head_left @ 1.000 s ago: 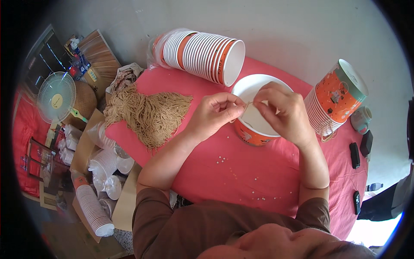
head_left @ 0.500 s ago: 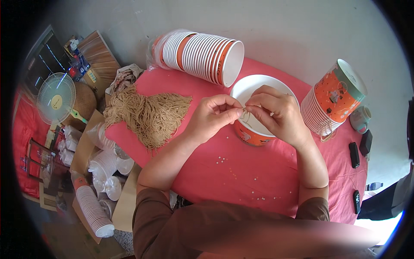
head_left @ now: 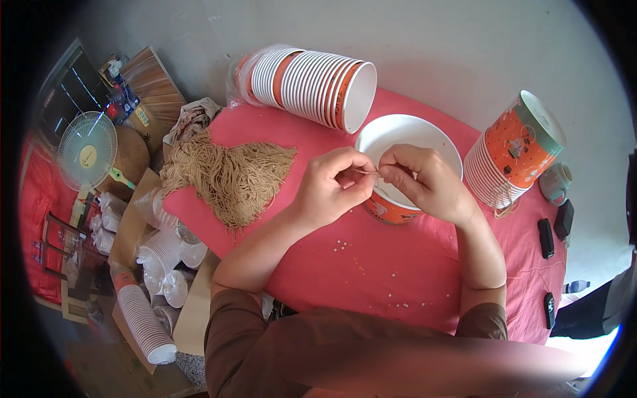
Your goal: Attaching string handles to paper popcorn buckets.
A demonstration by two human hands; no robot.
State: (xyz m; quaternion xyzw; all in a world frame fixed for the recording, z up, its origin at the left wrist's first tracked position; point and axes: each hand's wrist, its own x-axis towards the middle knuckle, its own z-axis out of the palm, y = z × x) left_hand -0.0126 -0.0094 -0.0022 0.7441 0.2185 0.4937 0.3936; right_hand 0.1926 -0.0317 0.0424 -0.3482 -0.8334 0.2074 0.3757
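Note:
Above a paper bucket (head_left: 409, 125), white inside with an orange printed outside, my two hands meet with fingertips pinched. A thin tan string (head_left: 365, 172) runs between them. My left hand (head_left: 337, 179) is closed on it, thumb and fingers curled into a ring. My right hand (head_left: 430, 184) also pinches the string, its fingers folded over so that the tips are partly hidden. To the left lies a heap of similar tan strings (head_left: 229, 176) on the red cloth-covered table (head_left: 318, 265).
A plastic-wrapped stack of paper buckets (head_left: 305, 86) lies along the back. Another stack, upside down (head_left: 514, 156), stands at right, near a mug (head_left: 555, 182) and black objects (head_left: 545, 239). Small white discs (head_left: 340, 245) dot the cloth. Left are an open carton (head_left: 199, 312) and a fan (head_left: 87, 151).
My left fingers have opened into a wider ring, and the string now shows stretched across to my right hand. The loose loop below my fingers no longer shows. My right fingers have curled in.

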